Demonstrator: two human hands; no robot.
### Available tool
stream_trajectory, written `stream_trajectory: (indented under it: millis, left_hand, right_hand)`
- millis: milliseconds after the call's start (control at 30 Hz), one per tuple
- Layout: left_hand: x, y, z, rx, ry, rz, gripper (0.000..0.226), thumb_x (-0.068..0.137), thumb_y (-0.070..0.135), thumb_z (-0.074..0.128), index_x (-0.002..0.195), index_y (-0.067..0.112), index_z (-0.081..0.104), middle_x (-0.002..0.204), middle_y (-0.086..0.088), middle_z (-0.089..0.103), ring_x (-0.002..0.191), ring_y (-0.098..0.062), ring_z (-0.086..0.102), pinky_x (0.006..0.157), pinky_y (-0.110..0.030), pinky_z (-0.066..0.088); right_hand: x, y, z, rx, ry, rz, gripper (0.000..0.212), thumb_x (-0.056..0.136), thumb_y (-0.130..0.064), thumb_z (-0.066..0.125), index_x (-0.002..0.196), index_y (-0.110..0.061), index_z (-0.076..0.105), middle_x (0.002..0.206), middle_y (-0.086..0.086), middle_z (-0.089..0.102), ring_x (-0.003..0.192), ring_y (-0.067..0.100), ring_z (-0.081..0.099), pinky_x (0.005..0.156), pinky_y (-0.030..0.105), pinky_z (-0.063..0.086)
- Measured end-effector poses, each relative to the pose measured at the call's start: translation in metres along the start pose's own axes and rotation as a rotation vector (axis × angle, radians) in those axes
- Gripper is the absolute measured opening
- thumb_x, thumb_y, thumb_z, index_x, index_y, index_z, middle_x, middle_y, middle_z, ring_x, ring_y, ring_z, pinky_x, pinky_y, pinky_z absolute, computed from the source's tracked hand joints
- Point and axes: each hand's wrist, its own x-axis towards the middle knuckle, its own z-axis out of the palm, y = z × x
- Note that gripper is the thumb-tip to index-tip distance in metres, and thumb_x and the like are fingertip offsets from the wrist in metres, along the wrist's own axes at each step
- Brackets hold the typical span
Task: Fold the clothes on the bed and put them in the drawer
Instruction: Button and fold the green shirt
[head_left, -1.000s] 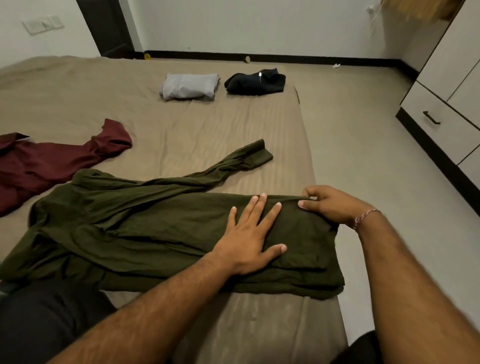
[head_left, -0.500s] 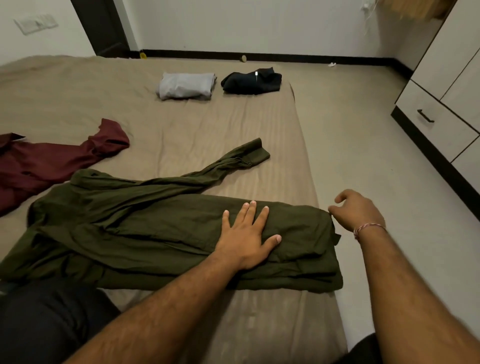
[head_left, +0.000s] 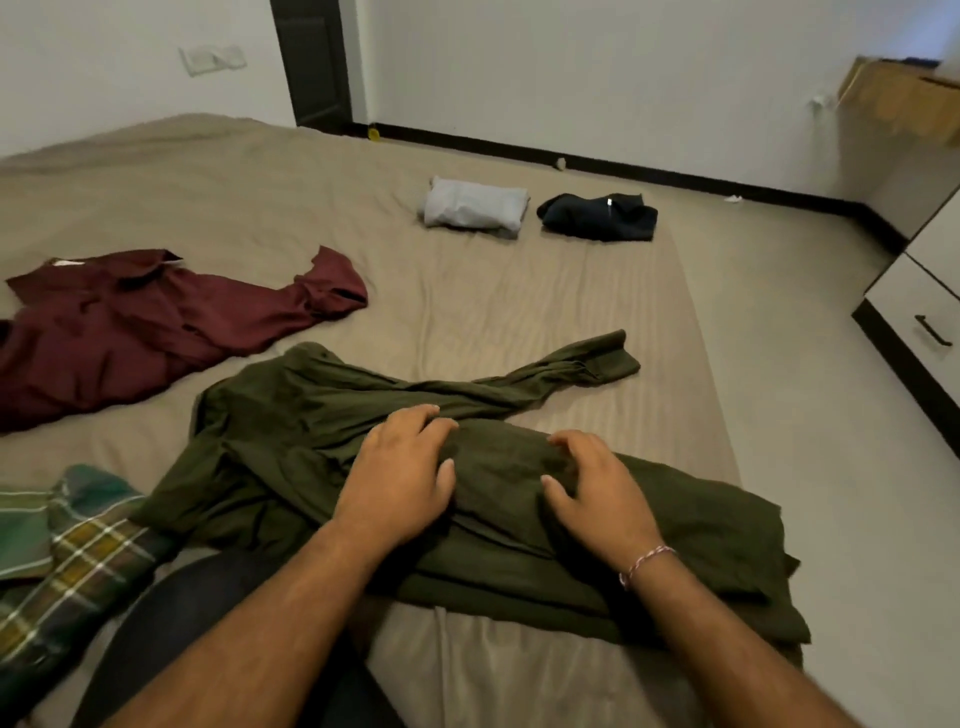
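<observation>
Olive-green long-sleeved cotton shirt (head_left: 519, 467) lies half folded at the near edge of the tan-sheeted bed (head_left: 467, 312). Left hand (head_left: 400, 478) and right hand (head_left: 597, 488), fingers curled, bunch its middle. Folding seems underway; next, probably, the loose sleeve (head_left: 571, 369) needs tucking in.

a bedroom in a home: a wide bed (head_left: 467, 312) under a tan sheet, shirts lying on it, two folded garments (head_left: 472, 202) near its far edge, a white cupboard with a drawer (head_left: 919, 322) on the right, a dark door (head_left: 311, 62), plain white walls and a wall switch (head_left: 213, 58).
</observation>
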Motion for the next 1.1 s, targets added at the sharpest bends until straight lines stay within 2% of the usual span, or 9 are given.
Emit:
stream_trajectory:
  millis: [100,200,400,533,633,733,900,967,1100]
  left_hand:
    - [0.009,-0.01,0.001,-0.031,0.021,-0.125,0.036,0.092,0.04,0.059,0.127,0.031,0.062,0.132,0.007,0.056,0.127,-0.017,0.05,0.108,-0.04,0.042]
    - [0.01,-0.009,0.006,0.069,0.004,-0.231,0.04,0.09,0.048,0.057,0.127,0.036,0.062,0.138,0.006,0.052,0.131,-0.018,0.044,0.115,-0.045,0.034]
    - [0.018,-0.032,0.016,0.116,0.061,-0.375,0.067,0.081,0.052,0.068,0.143,0.034,0.052,0.149,0.001,0.048,0.135,-0.023,0.042,0.108,-0.049,0.037]
    - [0.023,-0.041,0.017,0.093,0.043,-0.416,0.082,0.086,0.054,0.067,0.157,0.03,0.034,0.158,-0.001,0.037,0.143,-0.024,0.034,0.109,-0.047,0.04]
    - [0.023,-0.05,0.02,0.097,0.059,-0.439,0.08,0.086,0.051,0.069,0.156,0.029,0.038,0.158,-0.001,0.039,0.143,-0.024,0.035,0.108,-0.047,0.04]
    - [0.024,-0.061,0.021,0.075,0.071,-0.461,0.076,0.089,0.044,0.068,0.157,0.028,0.037,0.159,-0.001,0.04,0.145,-0.022,0.035,0.111,-0.047,0.038]
    - [0.032,-0.067,0.023,-0.077,0.127,-0.475,0.062,0.095,0.02,0.06,0.154,0.021,0.045,0.156,-0.004,0.048,0.143,-0.023,0.044,0.109,-0.047,0.043]
    - [0.034,-0.068,0.024,-0.241,0.189,-0.48,0.054,0.099,0.011,0.054,0.152,0.017,0.05,0.15,-0.008,0.056,0.138,-0.026,0.051,0.11,-0.048,0.045]
    - [0.03,-0.07,0.008,-0.417,0.282,-0.422,0.052,0.101,0.006,0.05,0.152,0.015,0.05,0.147,-0.01,0.057,0.136,-0.027,0.052,0.115,-0.042,0.043]
  right_hand:
    - [0.034,-0.02,0.027,0.125,0.101,0.043,0.033,0.097,-0.028,0.065,0.129,-0.027,0.058,0.121,-0.013,0.056,0.109,0.006,0.058,0.1,0.032,0.054]
    - [0.072,-0.019,0.035,0.077,0.15,0.114,0.033,0.1,-0.02,0.059,0.133,-0.024,0.059,0.127,-0.007,0.057,0.117,0.012,0.056,0.106,0.036,0.051]
    - [0.126,0.027,0.038,-0.414,0.121,0.231,0.063,0.097,-0.019,0.058,0.154,-0.028,0.032,0.148,0.008,0.039,0.124,0.03,0.049,0.097,0.045,0.054]
    - [0.154,0.041,0.037,-0.358,0.099,0.316,0.077,0.098,-0.017,0.057,0.161,-0.035,0.017,0.161,0.01,0.024,0.138,0.034,0.038,0.106,0.052,0.049]
    - [0.177,0.051,0.03,-0.343,0.123,0.387,0.061,0.096,-0.022,0.065,0.153,-0.033,0.043,0.154,0.009,0.035,0.137,0.033,0.037,0.107,0.052,0.047]
    - [0.188,0.064,0.009,-0.391,0.087,0.302,0.026,0.096,-0.026,0.067,0.121,-0.031,0.071,0.138,0.001,0.056,0.128,0.029,0.049,0.106,0.049,0.045]
    - [0.175,0.056,-0.059,0.0,0.075,0.197,0.012,0.098,-0.013,0.062,0.095,-0.025,0.063,0.092,0.002,0.074,0.086,0.03,0.07,0.078,0.036,0.053]
    - [0.157,0.039,-0.103,0.144,-0.05,0.22,0.005,0.1,-0.02,0.064,0.096,-0.021,0.065,0.084,0.005,0.078,0.074,0.026,0.073,0.067,0.032,0.053]
    - [0.111,0.033,-0.18,0.338,-0.469,0.287,0.024,0.093,-0.031,0.07,0.106,-0.011,0.071,0.099,0.015,0.077,0.089,0.037,0.075,0.083,0.049,0.06]
